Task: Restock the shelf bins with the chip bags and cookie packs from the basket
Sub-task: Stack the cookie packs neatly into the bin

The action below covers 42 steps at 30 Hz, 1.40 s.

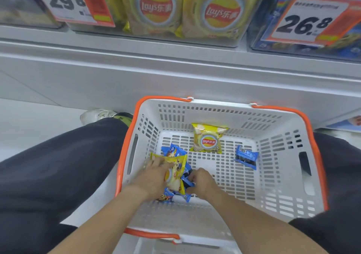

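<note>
A white basket [277,175] with an orange rim stands on the floor between my knees. Both hands reach into its near left corner. My left hand [154,177] grips a yellow chip bag [173,167] that lies on blue cookie packs [175,151]. My right hand [202,181] curls its fingers round a blue cookie pack [187,184] beside it. A second yellow chip bag [208,139] lies at the basket's far side. One blue cookie pack [246,157] lies alone to the right.
Above, on the white shelf [175,62], a clear bin [185,13] holds yellow chip bags and a bin at the right [304,48] holds blue cookie packs. Price cards [306,21] hang on the bins. My dark trouser legs flank the basket.
</note>
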Each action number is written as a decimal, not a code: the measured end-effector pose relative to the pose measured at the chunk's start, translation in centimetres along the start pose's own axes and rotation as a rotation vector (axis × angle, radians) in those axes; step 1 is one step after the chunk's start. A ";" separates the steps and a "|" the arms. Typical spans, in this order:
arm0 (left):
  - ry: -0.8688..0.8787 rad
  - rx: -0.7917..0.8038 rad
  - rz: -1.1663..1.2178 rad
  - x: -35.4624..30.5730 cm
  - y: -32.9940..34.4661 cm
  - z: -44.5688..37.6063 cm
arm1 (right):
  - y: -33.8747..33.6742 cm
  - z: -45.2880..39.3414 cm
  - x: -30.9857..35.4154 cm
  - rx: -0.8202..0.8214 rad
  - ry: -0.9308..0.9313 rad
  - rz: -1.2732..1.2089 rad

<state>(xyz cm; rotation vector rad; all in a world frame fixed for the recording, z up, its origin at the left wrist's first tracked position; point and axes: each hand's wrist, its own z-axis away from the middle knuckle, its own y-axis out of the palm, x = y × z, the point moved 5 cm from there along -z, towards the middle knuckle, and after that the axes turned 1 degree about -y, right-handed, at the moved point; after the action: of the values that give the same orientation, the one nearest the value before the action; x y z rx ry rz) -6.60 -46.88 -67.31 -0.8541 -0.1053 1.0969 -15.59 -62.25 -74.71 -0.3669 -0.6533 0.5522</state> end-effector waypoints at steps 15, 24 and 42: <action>-0.090 -0.226 0.552 -2.8 -3.1 1.6 | -9.3 3.5 1.4 0.000 -0.065 0.135; -0.106 -0.096 1.538 -9.4 -7.6 3.8 | -19.1 11.2 7.8 -0.250 -0.473 -0.147; 0.455 -0.580 0.992 -17.8 -20.1 7.3 | -30.5 20.5 8.7 -0.601 -0.679 -0.156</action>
<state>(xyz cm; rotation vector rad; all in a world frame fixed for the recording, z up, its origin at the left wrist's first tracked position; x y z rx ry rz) -3.86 -60.88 -43.45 -1.7557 0.4514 1.7872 -12.24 -78.31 -40.70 -0.6929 -1.5022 0.3111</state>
